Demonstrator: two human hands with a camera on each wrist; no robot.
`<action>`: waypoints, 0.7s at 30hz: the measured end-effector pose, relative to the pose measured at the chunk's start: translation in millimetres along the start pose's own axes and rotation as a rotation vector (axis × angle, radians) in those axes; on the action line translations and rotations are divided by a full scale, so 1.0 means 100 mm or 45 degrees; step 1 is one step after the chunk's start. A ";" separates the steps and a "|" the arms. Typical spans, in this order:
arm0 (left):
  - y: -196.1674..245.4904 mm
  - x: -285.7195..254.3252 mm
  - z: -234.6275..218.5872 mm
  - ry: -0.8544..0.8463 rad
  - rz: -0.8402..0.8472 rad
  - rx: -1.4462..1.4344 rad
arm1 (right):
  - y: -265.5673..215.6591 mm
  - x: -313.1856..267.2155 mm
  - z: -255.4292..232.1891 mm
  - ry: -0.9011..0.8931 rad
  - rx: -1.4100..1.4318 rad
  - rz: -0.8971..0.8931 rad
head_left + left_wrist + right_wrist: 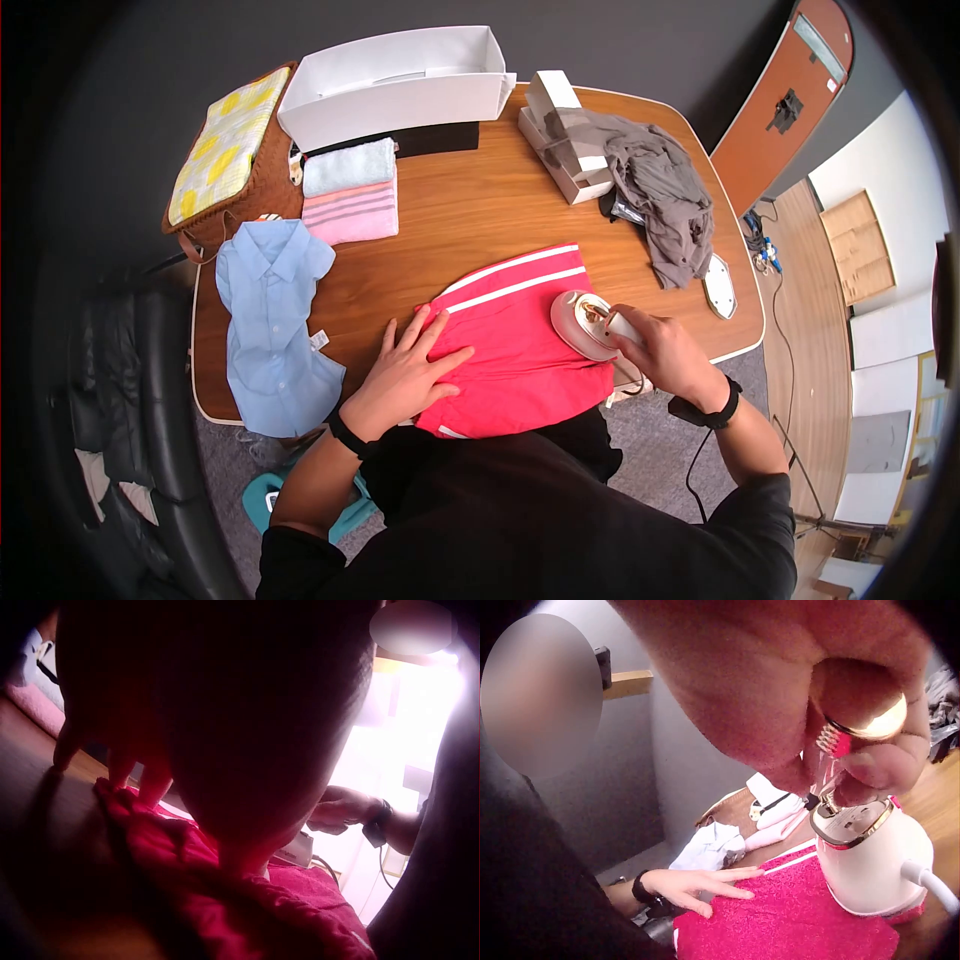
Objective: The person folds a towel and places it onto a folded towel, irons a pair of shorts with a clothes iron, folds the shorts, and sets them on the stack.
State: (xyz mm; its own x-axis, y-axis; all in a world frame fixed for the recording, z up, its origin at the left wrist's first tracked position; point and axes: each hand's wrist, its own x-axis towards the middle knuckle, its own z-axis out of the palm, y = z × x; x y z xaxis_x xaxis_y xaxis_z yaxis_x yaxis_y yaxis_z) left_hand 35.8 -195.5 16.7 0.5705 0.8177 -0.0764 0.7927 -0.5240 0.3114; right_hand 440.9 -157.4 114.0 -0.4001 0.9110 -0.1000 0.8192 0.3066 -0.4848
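Pinkish-red shorts (520, 350) with white side stripes lie on the wooden table in front of me. My left hand (405, 375) rests on their left edge, fingers spread, as the right wrist view also shows. My right hand (665, 350) grips the handle of a white handheld garment iron (877, 870) with gold trim. In the head view the iron's body stands on the right part of the shorts. A white cord (934, 889) leaves its side. In the left wrist view the left fingers (154, 784) touch the red cloth; the palm is dark.
Left of the shorts lies a light blue shirt (270, 320), with folded towels (350, 210) behind it. A white bin (400, 85) and a wicker basket (240, 200) stand at the back left. Grey cloth (665, 190), a white box (560, 140) and a white plate-like stand (719, 288) are at right.
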 end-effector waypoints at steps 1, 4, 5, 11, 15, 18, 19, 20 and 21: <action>0.00 0.00 -0.01 -0.003 0.004 0.001 | 0.05 -0.01 -0.01 -0.015 0.026 -0.009; 0.00 0.00 -0.01 -0.002 0.006 0.004 | 0.16 -0.05 -0.01 0.019 0.019 0.004; 0.00 0.00 0.00 0.000 0.011 0.006 | 0.16 -0.06 -0.01 0.054 0.031 0.014; -0.08 0.05 -0.03 -0.018 -0.005 0.003 | 0.38 -0.04 -0.10 0.232 0.007 0.160; -0.25 0.23 -0.14 -0.068 -0.034 0.019 | 0.60 -0.04 -0.16 0.350 -0.009 0.269; -0.43 0.44 -0.19 -0.105 -0.051 0.039 | 0.76 -0.07 -0.19 0.395 0.003 0.285; -0.48 0.53 -0.22 -0.131 -0.072 0.047 | 0.80 -0.08 -0.20 0.406 0.000 0.288; -0.52 0.61 -0.27 -0.129 -0.068 0.050 | 0.82 -0.09 -0.21 0.416 -0.002 0.291; -0.55 0.69 -0.31 -0.143 -0.104 0.037 | 0.85 -0.10 -0.21 0.421 -0.003 0.292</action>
State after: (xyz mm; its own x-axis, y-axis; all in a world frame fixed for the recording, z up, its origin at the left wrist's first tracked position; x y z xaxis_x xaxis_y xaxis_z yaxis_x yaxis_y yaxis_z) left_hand 24.8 -102.4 24.0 0.5227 0.8271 -0.2065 0.8426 -0.4644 0.2726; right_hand 523.0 -134.9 92.3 -0.0536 0.9954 0.0797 0.8727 0.0855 -0.4807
